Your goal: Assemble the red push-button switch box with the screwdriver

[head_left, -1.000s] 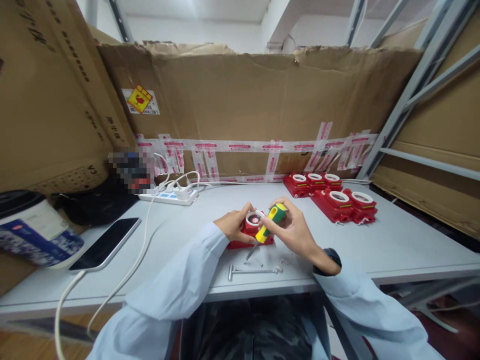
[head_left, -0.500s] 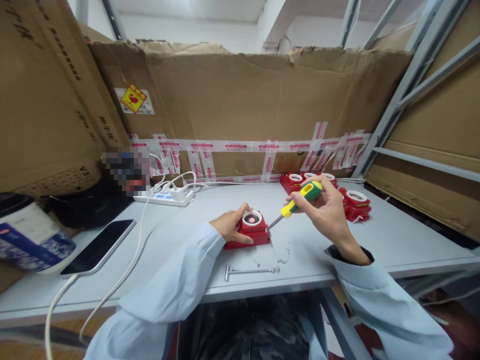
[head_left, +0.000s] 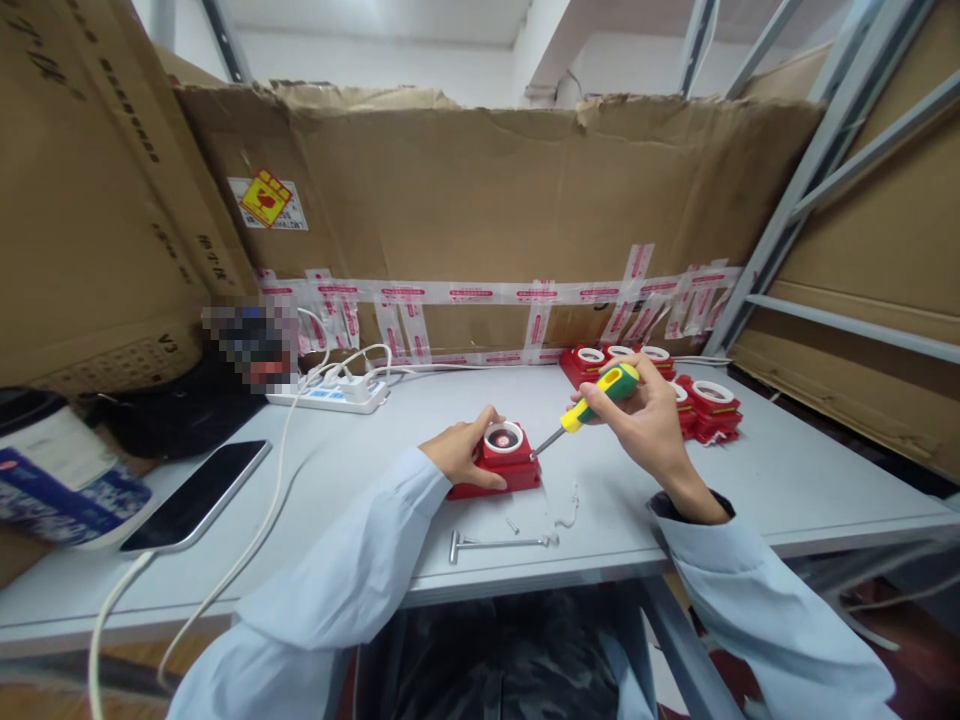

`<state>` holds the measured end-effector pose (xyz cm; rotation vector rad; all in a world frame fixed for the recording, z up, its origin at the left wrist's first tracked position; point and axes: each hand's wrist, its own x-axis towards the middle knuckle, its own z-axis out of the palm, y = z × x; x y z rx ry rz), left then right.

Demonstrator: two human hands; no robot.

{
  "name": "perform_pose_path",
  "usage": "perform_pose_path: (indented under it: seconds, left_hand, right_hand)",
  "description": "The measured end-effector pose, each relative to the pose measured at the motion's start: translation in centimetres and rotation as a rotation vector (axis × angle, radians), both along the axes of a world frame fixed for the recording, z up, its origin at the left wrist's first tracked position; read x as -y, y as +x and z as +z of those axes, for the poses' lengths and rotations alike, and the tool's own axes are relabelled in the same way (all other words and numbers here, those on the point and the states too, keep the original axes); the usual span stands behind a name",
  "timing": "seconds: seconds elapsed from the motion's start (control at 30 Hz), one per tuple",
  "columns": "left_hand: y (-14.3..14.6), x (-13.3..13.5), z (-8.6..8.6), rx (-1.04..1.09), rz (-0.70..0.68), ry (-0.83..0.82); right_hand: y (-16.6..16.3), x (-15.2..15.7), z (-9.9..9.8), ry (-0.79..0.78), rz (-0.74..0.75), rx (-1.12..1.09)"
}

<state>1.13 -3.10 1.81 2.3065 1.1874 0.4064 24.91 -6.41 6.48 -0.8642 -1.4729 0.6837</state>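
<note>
"Tub (head_left: 56, 485) first: blue and white with a dark lid, at ten o'clock from our seat. What do we see beside it?"

"A phone (head_left: 196, 497), also at ten, its dark screen up and a white cable (head_left: 112, 610) at its near end. Then, at eleven, a white power strip (head_left: 326, 398) with plugs in it, towards the far side of our grey table (head_left: 352, 455)."

"And our left hand (head_left: 457, 452)?"

"Just short of twelve. We have it curled firmly about the red housing (head_left: 517, 465), thumb across the near face, fingers around the far side."

"So the housing is at twelve?"

"Yes, on the table, its white ring (head_left: 503, 437) facing up. Nearer us, also at twelve, lie a T-shaped metal tool (head_left: 499, 543) and a small screw (head_left: 513, 525). A curl of white cord (head_left: 574, 512) lies between twelve and one."

"How do we hold the screwdriver (head_left: 573, 419)?"

"Our right hand (head_left: 651, 415), at one, has thumb and fingers closed around its green-and-yellow handle. The blade slants down towards eight, its tip at the housing's right corner; we can't tell what it meets there."

"And last?"

"More red housings (head_left: 716, 415), at one beyond our right hand, which partly hides them."
</note>
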Motion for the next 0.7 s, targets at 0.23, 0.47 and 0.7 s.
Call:
perform_pose_path:
  seconds: [0.23,0.47,0.7]
  left_hand:
    - [0.06,0.05,-0.11,0.034,0.001,-0.003]
    - [0.13,0.09,-0.25,0.035,0.002,0.005]
    - [0.12,0.06,-0.31,0.030,0.008,0.011]
  right_hand:
    - [0.05,-0.03,-0.09,-0.012,0.003,0.000]
    - [-0.19,-0.21,-0.38,-0.028,-0.014,0.014]
    - [-0.41,-0.43,-0.17,0.032,-0.019,0.123]
